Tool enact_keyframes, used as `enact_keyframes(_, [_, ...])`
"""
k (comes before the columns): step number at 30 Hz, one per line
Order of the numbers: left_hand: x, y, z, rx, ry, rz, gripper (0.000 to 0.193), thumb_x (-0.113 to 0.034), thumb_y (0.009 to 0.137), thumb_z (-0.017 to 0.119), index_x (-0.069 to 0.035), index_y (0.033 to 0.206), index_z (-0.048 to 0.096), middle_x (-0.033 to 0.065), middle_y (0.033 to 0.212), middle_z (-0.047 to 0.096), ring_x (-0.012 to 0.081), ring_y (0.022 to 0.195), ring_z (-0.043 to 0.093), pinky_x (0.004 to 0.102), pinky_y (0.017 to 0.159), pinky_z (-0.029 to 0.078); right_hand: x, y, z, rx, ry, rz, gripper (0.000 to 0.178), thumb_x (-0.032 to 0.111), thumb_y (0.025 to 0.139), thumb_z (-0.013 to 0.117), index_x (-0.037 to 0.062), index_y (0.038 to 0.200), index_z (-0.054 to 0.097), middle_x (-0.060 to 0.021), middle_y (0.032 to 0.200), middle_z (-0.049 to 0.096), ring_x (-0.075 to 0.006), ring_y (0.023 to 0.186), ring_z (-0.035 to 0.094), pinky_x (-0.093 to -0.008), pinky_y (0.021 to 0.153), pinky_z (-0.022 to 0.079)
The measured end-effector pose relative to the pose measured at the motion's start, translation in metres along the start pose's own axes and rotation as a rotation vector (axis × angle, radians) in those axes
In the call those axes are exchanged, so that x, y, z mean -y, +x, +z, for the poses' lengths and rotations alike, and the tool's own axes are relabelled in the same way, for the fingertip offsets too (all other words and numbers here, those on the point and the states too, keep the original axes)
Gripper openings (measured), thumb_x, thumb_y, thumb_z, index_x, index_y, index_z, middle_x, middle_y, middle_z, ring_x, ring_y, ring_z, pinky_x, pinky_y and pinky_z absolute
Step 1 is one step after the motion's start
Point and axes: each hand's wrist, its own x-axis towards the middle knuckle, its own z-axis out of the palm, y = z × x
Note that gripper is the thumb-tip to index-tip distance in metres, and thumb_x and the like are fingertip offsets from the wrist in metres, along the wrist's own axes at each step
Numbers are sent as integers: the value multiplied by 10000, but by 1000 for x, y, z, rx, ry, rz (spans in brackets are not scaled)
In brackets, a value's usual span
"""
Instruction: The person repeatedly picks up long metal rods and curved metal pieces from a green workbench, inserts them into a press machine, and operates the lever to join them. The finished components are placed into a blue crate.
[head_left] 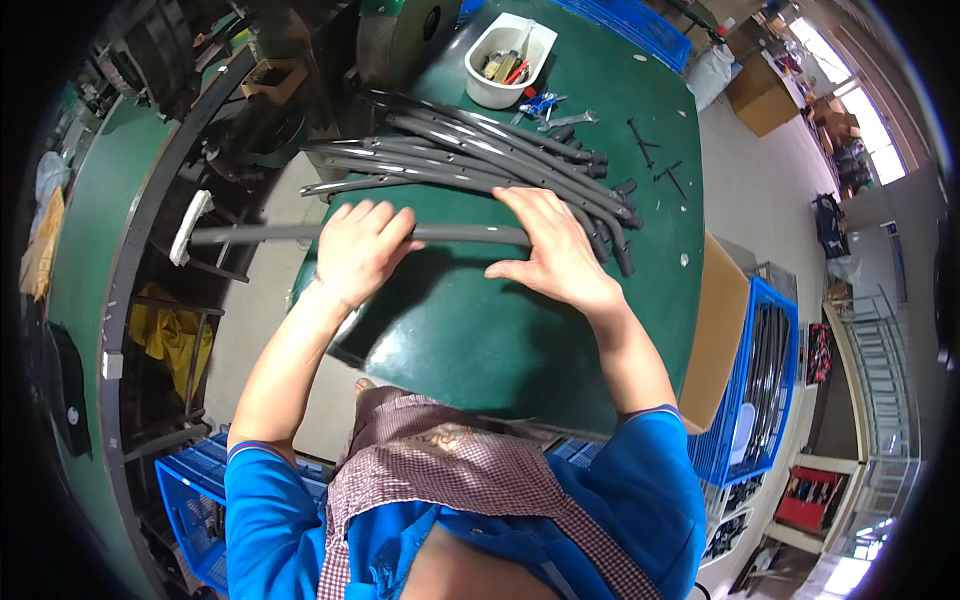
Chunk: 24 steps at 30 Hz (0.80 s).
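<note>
A dark grey metal tube (465, 234) lies crosswise in front of me, its left end reaching past the table edge. My left hand (362, 248) is closed around it near the middle. At its right end, my right hand (553, 247) rests against the tube with fingers stretched and the thumb apart; the tube's end is hidden under that hand. Just beyond both hands, a pile of similar glossy dark tubes (440, 155), bent at their right ends, lies on the green table (470, 340).
A white tub (490, 95) with small tools stands at the far side, near a wrench (570, 121) and blue-handled tools (540, 105). To the right are a cardboard sheet (715, 330) and a blue crate (768, 292) holding tubes. Another blue crate (185, 515) sits at lower left.
</note>
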Motion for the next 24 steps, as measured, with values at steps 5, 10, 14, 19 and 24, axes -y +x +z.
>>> enact_keyframes(5, [39,-93,-39,-32,-66,-74,327,-342,795,743,-103,991,637,30,748,510,232,696,551,366,614,414,51,-6,54,247,381,337,603,209,651,924,65,1159,633,-82,875,693,-225,790,669,-351,767,541])
enact_keyframes(10, [74,-157,-63,35,-65,-118,324,-371,825,730,-93,961,633,40,729,515,235,674,548,365,594,412,99,-4,121,120,434,423,396,289,677,897,48,878,657,-113,707,643,-293,656,632,-380,612,482])
enact_keyframes(14, [93,-180,-71,29,-106,-145,322,-375,834,729,-91,947,627,41,707,499,237,642,543,366,586,420,123,-2,158,-142,182,369,299,221,665,862,64,773,631,-88,646,619,-312,576,602,-391,551,473])
enact_keyframes(19, [116,-173,-84,24,-18,-91,329,-403,866,697,-91,953,635,41,701,492,235,624,535,371,571,409,128,11,182,-238,293,372,217,154,666,812,69,719,619,-93,607,583,-302,532,575,-381,513,449])
enact_keyframes(24, [132,-158,-93,90,60,-84,316,-380,876,695,-79,948,630,44,709,500,233,629,543,358,563,413,121,34,197,-280,369,416,183,150,679,788,71,703,624,-96,567,560,-286,515,583,-379,499,449])
